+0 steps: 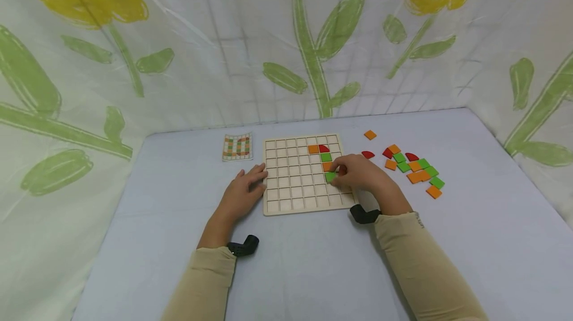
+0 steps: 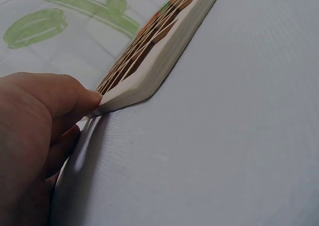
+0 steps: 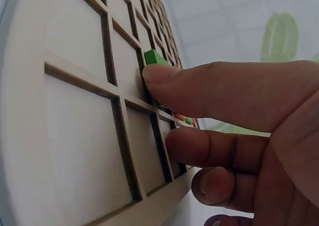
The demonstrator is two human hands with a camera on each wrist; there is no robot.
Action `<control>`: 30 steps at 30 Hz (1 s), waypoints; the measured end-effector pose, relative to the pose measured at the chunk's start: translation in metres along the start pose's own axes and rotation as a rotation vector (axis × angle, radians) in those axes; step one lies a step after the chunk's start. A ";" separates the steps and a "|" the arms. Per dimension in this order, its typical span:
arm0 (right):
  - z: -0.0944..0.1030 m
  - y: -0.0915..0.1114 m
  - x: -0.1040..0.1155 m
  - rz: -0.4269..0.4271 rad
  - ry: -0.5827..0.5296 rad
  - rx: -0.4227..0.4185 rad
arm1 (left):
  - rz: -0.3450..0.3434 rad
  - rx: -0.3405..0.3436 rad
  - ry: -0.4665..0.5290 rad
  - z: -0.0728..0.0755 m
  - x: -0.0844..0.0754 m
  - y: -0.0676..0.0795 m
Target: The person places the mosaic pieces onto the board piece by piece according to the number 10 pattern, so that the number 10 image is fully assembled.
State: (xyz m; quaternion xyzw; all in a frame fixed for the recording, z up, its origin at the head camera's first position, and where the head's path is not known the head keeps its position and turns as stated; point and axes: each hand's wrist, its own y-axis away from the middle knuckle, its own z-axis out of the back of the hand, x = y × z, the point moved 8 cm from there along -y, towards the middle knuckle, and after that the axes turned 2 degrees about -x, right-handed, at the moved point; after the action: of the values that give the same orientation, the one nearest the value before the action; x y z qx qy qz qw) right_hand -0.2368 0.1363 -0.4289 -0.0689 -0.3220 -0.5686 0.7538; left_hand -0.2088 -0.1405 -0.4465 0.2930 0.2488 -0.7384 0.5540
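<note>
A pale wooden grid board [image 1: 293, 179] lies on the table. My left hand [image 1: 241, 194] rests at its left edge; in the left wrist view the thumb [image 2: 82, 99] touches the rim near a corner. Over the board's right part, my right hand [image 1: 360, 174] pinches a green square tile [image 1: 330, 176] at a cell. Its thumb [image 3: 169, 79] lies against the green tile in the right wrist view, the other fingers bent below. Above it in that column sit an orange tile [image 1: 328, 166], another green tile [image 1: 326, 157] and a red quarter-round [image 1: 324, 148], with an orange square [image 1: 313, 149] left of that.
Loose orange, green and red tiles [image 1: 414, 165] lie scattered right of the board. A lone orange tile [image 1: 370, 134] and a red quarter-round [image 1: 368, 154] are nearer to it. A patterned card [image 1: 237, 147] lies at the back left. A flowered curtain [image 1: 179, 62] hangs behind.
</note>
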 end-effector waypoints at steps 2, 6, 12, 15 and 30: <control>0.001 0.000 0.000 -0.007 -0.002 -0.003 | 0.000 0.004 0.002 0.000 0.000 0.000; 0.003 0.001 0.000 -0.012 -0.010 -0.012 | -0.001 0.008 0.001 -0.001 0.000 0.000; 0.003 0.002 0.002 0.000 -0.022 -0.019 | -0.004 -0.001 -0.006 0.000 0.000 0.000; 0.002 0.002 0.004 0.010 -0.027 -0.016 | -0.001 -0.005 -0.004 0.000 0.000 0.000; 0.000 0.001 0.004 0.012 -0.036 -0.023 | 0.009 -0.004 0.006 0.000 0.000 0.000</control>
State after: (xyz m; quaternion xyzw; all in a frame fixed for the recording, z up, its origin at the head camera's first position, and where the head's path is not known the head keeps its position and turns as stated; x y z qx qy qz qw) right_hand -0.2356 0.1335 -0.4267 -0.0895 -0.3286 -0.5664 0.7505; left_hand -0.2087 -0.1406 -0.4467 0.2955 0.2506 -0.7344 0.5572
